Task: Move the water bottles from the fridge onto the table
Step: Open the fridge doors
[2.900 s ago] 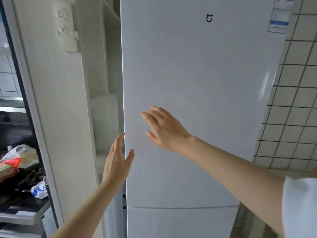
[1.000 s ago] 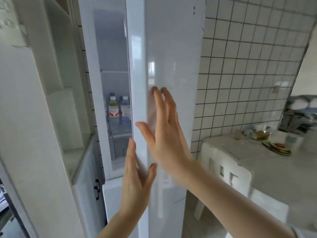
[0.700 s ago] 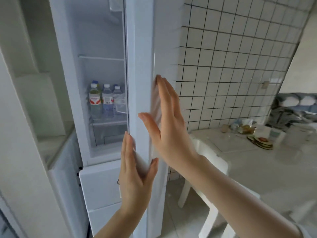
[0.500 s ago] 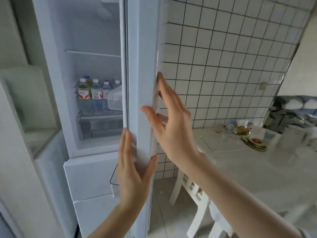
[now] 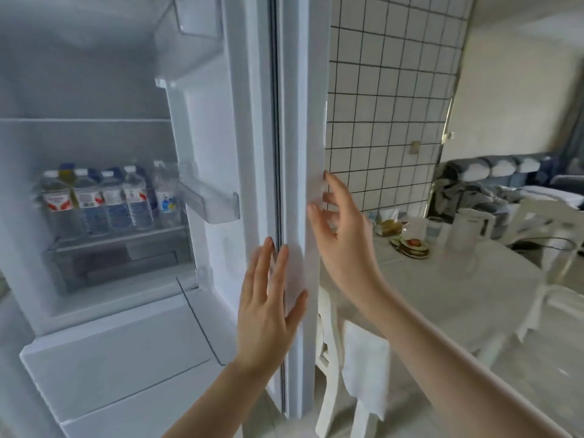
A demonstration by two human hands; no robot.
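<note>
Swinging the fridge door (image 5: pixel 300 153) wide since a moment ago, I see through the head camera my left hand (image 5: pixel 268 308) flat and released on its edge, right hand (image 5: pixel 341 241) loose-fingered, grasping nothing. Water bottles (image 5: pixel 107 200) stand exposed at nine o'clock; the table (image 5: pixel 458 289), at three o'clock, carries plates (image 5: pixel 410 246) and a jug (image 5: pixel 467 229).

water bottles (image 5: pixel 104 200) on fridge (image 5: pixel 94 90) shelf, left of open door (image 5: pixel 300 121); table (image 5: pixel 458 286) right
</note>
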